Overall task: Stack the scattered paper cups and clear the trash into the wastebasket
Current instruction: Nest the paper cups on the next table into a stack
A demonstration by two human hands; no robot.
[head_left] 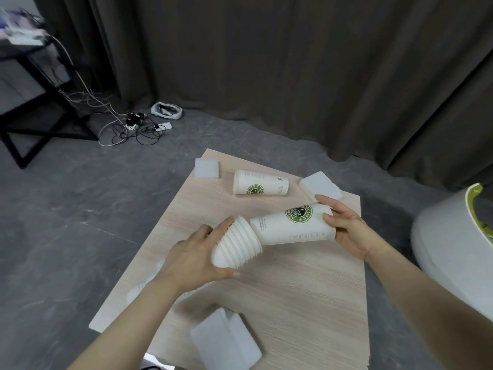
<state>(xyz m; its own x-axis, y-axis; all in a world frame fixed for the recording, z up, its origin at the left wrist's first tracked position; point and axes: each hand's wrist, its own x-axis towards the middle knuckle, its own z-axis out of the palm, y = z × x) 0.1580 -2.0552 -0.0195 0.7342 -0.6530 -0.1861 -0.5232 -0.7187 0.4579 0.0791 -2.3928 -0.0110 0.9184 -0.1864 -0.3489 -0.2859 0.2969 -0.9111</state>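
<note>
Foam block (226, 340) nearest; hands grip nested cups (237, 243) and a single cup (292, 225).

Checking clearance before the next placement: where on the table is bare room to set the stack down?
The widest bare patch of the table lies below the right hand, right of the near foam piece. A smaller patch lies left of the lying cup. The far edge is crowded with that cup and two foam blocks.

Lone cup (260, 182) on table (306, 289) behind held stack (272, 233), wastebasket (448, 249) right.
</note>
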